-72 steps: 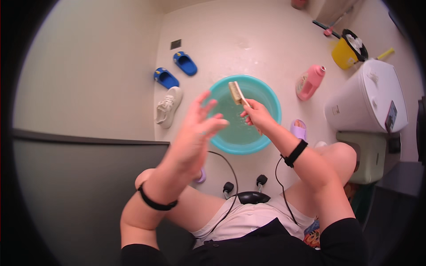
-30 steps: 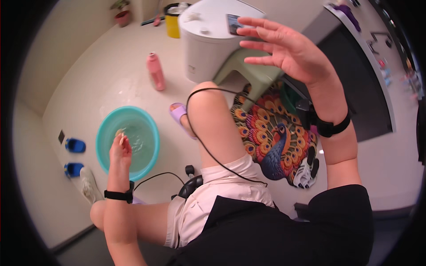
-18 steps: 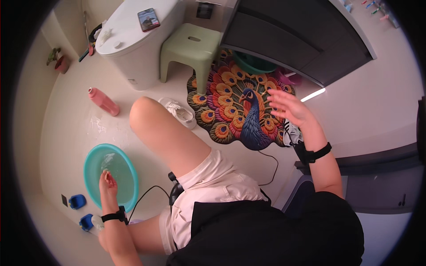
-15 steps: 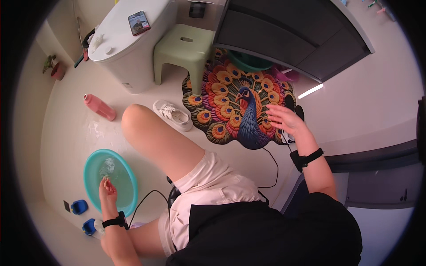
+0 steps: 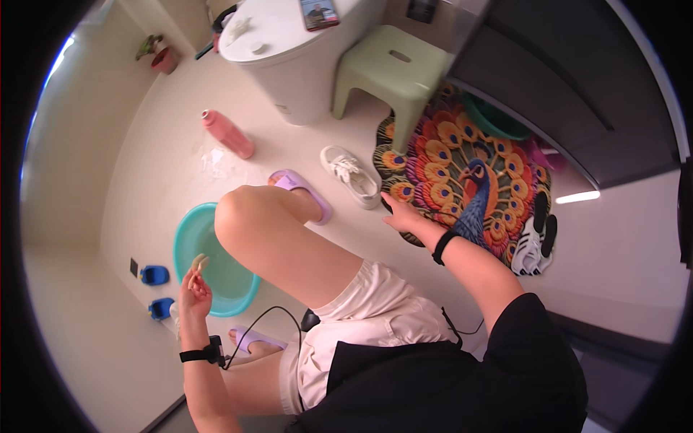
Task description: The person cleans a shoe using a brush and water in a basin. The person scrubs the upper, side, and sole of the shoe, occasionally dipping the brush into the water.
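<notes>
Left hand [image 5: 193,292]: grip clamped on the brush, fingers and thumb closed around its handle; the hand is at the near side of the basin, a black strap [image 5: 203,353] round its wrist.
Brush [image 5: 201,260]: pale, in the left hand, its head pointing up and away from the person, seen against the basin's water.
Basin [image 5: 189,227]: turquoise, round, holding water, on the floor; its right side is partly behind the bent right knee.
Right hand [image 5: 401,213]: stretched out past the knee to the heel end of the white shoe, grip with thumb and forefinger apart; whether a fingertip touches the shoe is hard to tell from this angle.
White shoe [image 5: 351,177]: laced, sole down on the floor, just beside the mat's left edge.
Mat [image 5: 499,180]: scalloped, with a peacock pattern, partly under the stool.
Stool [image 5: 395,66]: pale green, between the toilet [image 5: 299,83] and the dark cabinet [image 5: 559,90].
Pink bottle [image 5: 228,134]: on the floor, between basin and toilet.
Lilac slippers [image 5: 312,196]: one on each foot.
Blue slippers [image 5: 154,275]: a pair, left of the basin.
Striped sneakers [image 5: 533,247]: white and black, at the mat's right edge.
</notes>
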The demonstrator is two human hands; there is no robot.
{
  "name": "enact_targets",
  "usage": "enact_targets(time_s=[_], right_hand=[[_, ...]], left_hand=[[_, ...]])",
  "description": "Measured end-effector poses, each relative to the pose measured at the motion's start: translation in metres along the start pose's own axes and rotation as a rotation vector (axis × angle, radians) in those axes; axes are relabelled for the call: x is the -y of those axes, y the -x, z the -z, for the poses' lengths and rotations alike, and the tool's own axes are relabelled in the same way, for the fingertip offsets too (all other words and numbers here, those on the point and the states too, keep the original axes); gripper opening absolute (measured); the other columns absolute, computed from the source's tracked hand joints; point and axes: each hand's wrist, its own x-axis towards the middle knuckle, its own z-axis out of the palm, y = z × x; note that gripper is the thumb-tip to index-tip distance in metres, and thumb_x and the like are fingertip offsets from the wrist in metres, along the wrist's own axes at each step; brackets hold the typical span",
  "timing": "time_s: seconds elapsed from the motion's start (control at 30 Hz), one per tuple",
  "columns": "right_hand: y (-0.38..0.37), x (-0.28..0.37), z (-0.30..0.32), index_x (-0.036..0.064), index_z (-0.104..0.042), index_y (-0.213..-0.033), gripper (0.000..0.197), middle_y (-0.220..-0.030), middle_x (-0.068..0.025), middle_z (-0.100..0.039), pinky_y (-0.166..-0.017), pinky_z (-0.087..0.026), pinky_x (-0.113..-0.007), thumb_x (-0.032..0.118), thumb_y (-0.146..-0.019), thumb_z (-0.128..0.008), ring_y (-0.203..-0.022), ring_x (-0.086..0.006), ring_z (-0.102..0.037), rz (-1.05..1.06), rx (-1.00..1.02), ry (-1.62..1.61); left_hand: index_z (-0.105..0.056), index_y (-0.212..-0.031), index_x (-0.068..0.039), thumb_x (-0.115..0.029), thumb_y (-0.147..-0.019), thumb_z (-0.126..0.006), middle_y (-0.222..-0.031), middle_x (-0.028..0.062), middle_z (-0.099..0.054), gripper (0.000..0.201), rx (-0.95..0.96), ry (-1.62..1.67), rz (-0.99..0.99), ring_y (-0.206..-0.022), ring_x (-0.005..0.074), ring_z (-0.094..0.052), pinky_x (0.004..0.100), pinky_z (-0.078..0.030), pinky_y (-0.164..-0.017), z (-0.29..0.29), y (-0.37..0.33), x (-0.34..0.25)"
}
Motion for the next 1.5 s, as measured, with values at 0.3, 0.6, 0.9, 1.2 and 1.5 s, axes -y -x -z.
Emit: enact_targets(time_s=[0.3,0.6,0.9,1.2,1.5], right_hand=[[-0.087,0.01,-0.025,0.0146,-0.059,-0.126,0.041,-0.124,-0.016,-0.057,-0.097,-0.046,-0.045,0.028,-0.088,-0.068,-0.119,-0.0363,-0.052,0.08,-0.248,0.374],[-0.094,0.057,0.077,0.0003,-0.06,-0.088,0.02,-0.074,0.0001,-0.056,-0.065,-0.043,-0.029,0.018,-0.096,-0.059,-0.069,-0.0106,-0.05,0.452,-0.264,-0.323],[0.036,0.216,0.168,0.0016,-0.061,-0.097,0.011,-0.079,0.0046,-0.051,-0.071,-0.04,-0.024,0.011,-0.096,-0.055,-0.077,-0.007,-0.045,0.87,-0.238,-0.268],[0.144,0.443,0.118,0.0042,-0.065,-0.093,0.02,-0.087,-0.0124,-0.067,-0.073,-0.05,-0.041,0.024,-0.089,-0.06,-0.086,-0.0305,-0.066,1.148,-0.52,0.687],[0.115,0.492,-0.033,0.0107,-0.076,-0.089,0.024,-0.087,-0.01,-0.073,-0.071,-0.055,-0.039,0.028,-0.077,-0.063,-0.086,-0.0263,-0.071,1.189,-0.038,1.262]], left_hand=[[-0.066,-0.119,-0.01,-0.022,-0.095,-0.064,-0.082,-0.0035,-0.065,0.026,0.03,-0.058,-0.082,-0.068,0.0043,-0.062,0.0174,-0.053,-0.061,-0.005,0.083,0.011],[-0.061,-0.126,-0.008,-0.02,-0.096,-0.06,-0.087,-0.001,-0.065,0.033,0.123,-0.109,-0.09,-0.074,0.0055,-0.062,0.0191,-0.052,-0.066,-0.007,0.094,0.005],[-0.053,-0.132,-0.005,-0.009,-0.097,-0.051,-0.107,0.0078,-0.064,0.035,0.223,-0.173,-0.172,-0.086,0.0113,-0.064,0.0181,-0.052,-0.067,-0.008,0.089,-0.003],[-0.052,-0.133,-0.009,-0.011,-0.101,-0.047,-0.115,0.0053,-0.058,0.033,0.017,-0.185,-0.433,-0.065,0.0034,-0.045,0.0155,-0.033,-0.048,0.007,0.099,-0.019],[-0.058,-0.13,-0.011,-0.011,-0.084,-0.071,-0.108,0.0007,-0.057,0.048,-0.002,-0.588,-0.767,-0.078,0.0072,-0.053,0.0209,-0.042,-0.063,-0.011,0.119,-0.018]])
